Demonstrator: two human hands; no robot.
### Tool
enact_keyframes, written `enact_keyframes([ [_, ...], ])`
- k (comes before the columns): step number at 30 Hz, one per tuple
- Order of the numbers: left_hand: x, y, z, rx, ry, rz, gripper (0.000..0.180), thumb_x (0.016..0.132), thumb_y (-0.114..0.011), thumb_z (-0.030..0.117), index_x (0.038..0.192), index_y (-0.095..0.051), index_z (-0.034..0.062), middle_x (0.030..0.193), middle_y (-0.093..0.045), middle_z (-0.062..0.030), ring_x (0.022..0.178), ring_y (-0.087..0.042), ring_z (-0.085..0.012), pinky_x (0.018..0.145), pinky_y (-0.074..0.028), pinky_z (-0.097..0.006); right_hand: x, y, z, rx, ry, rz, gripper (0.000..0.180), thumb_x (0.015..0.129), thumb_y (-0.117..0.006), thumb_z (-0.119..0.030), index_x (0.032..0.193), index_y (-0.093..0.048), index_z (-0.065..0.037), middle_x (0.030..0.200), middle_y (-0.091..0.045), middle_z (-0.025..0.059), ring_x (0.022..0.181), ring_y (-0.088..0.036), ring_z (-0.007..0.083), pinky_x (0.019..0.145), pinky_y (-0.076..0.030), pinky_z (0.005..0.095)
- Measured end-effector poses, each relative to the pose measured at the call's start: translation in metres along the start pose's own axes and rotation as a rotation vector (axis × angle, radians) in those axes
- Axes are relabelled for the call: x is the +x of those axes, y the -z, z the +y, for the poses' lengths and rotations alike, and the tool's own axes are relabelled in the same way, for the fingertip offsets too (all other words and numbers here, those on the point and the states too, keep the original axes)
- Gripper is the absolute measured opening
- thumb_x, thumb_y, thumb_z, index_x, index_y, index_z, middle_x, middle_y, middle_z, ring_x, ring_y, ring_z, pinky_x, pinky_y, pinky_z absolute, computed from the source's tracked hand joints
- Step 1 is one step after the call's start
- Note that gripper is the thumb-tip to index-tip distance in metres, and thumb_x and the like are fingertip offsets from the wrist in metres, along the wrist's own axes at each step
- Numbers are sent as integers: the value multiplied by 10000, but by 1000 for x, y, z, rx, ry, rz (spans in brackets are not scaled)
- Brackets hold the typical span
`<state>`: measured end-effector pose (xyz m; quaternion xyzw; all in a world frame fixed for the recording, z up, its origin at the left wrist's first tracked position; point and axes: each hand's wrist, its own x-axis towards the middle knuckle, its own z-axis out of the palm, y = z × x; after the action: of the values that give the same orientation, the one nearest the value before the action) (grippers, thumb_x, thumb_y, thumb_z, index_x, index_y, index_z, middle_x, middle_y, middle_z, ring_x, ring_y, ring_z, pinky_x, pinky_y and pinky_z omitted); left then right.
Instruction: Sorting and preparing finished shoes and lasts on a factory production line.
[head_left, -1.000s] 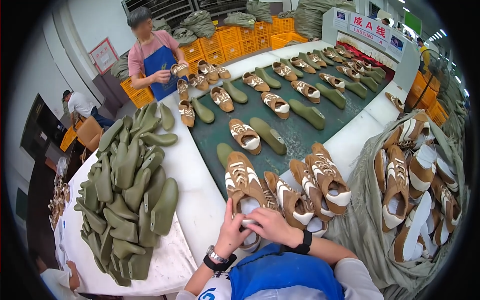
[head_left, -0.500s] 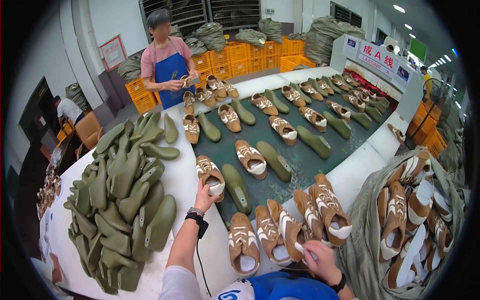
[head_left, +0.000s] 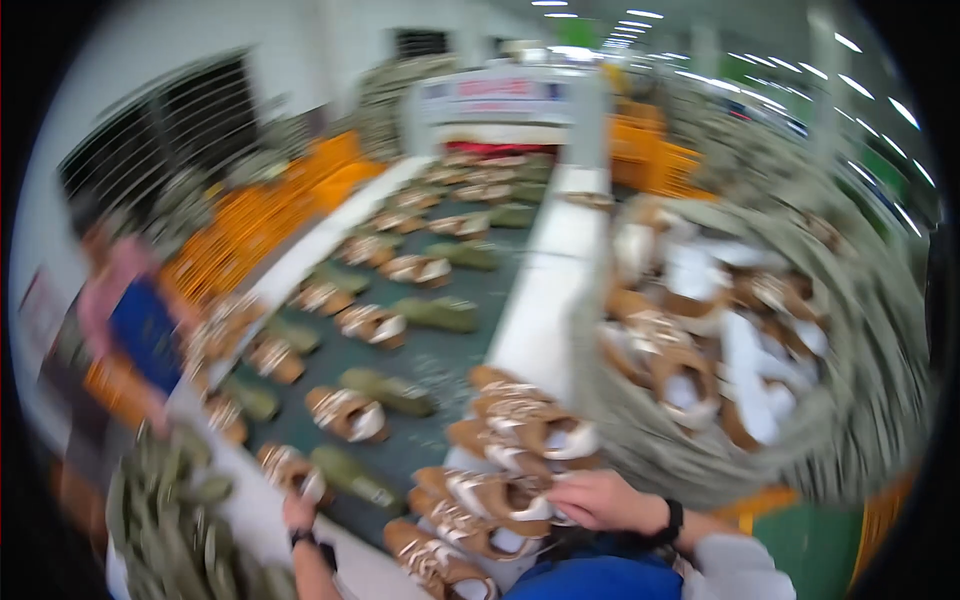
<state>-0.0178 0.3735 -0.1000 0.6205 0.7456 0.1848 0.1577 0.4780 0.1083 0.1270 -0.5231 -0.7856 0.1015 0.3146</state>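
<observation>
My left hand (head_left: 300, 512) is closed at the heel of a brown shoe with white stripes (head_left: 290, 468) on the green conveyor belt, though motion blurs the fingers. Just right of that shoe lies a green shoe last (head_left: 352, 478). My right hand (head_left: 603, 498) pinches the heel edge of another brown shoe (head_left: 500, 496), one of several in a row along the near edge. A second cluster of shoes (head_left: 530, 415) lies just beyond it.
Shoes and lasts lie along the green belt (head_left: 455, 350) toward a white machine (head_left: 490, 100). At right a grey-green sack (head_left: 850, 400) holds many shoes. Piled lasts (head_left: 180, 510) lie at the left. A co-worker in a blue apron (head_left: 145, 335) stands beyond; orange crates (head_left: 235, 240) line the wall.
My view has swung to the right and blurred, bringing the sack and belt further into the picture. Both hands stay at the heels of their shoes.
</observation>
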Motion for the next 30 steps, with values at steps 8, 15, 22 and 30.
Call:
enact_keyframes([
  [8, -13, 67, 126, -161, -549, 111, 259, 746, -613, 97, 964, -577, -39, 922, -616, -170, 852, -590, -307, 775, -450, -364, -81, 146, 1, -568, -244, 733, 156, 735, -611, -41, 890, -625, -45, 801, -626, 107, 714, -613, 278, 614, -499, 339],
  [15, -154, 123, 372, -375, -1080, -290, 294, 725, -635, 30, 1012, -589, -16, 921, -633, -163, 864, -609, -297, 773, -460, -331, -206, 227, 5, -617, -800, 833, 164, 754, -610, -96, 906, -621, -36, 790, -628, 113, 707, -612, 269, 633, -485, 334],
  [22, -236, 139, 526, -372, -1329, -659, 237, 770, -633, 56, 989, -599, -29, 893, -653, -124, 856, -621, -192, 751, -481, -281, -278, 339, 99, -390, -955, 564, 234, 750, -606, -179, 928, -642, -32, 790, -650, 117, 709, -619, 255, 669, -486, 339],
  [30, -305, 19, 807, -114, -1700, -754, 264, 827, -543, 168, 1010, -608, -11, 881, -649, -154, 842, -624, -255, 779, -475, -317, -294, 430, 209, -773, -1063, 708, 632, 758, -637, -267, 1318, -379, -129, 1294, -421, 218, 1128, -461, 381, 936, -391, 421],
])
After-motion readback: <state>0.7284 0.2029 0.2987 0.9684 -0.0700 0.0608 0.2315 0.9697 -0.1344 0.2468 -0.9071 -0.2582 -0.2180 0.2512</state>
